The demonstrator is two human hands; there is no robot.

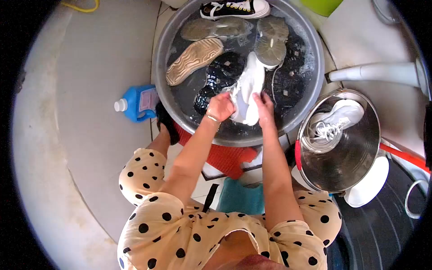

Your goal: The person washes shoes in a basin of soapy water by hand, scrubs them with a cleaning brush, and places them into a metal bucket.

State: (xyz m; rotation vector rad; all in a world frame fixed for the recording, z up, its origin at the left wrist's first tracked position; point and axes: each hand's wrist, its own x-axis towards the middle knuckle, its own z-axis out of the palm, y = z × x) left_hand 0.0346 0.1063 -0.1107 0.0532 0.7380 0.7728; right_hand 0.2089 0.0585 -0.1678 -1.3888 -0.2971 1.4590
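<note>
A white shoe [253, 83] is held over the near part of a large grey basin [163, 90] of dark water. My left hand [221, 107] grips its left edge near the laces, fingers curled. On the other side, my right hand [264, 107] holds the shoe's near right end, thumb against it. Around it in the water lie a tan-soled shoe [194, 60], grey-soled shoes [271, 42] turned sole up, and dark-soled shoes [289, 72]. A black and white sneaker [235, 9] sits at the far rim.
A metal pot [339, 157] with a white sneaker [337, 119] inside stands right of the basin. Blue detergent bottle [138, 103] lies at the left. A red mat [229, 157] and a teal cloth [240, 196] are below the basin. A white pipe [375, 72] juts in at right.
</note>
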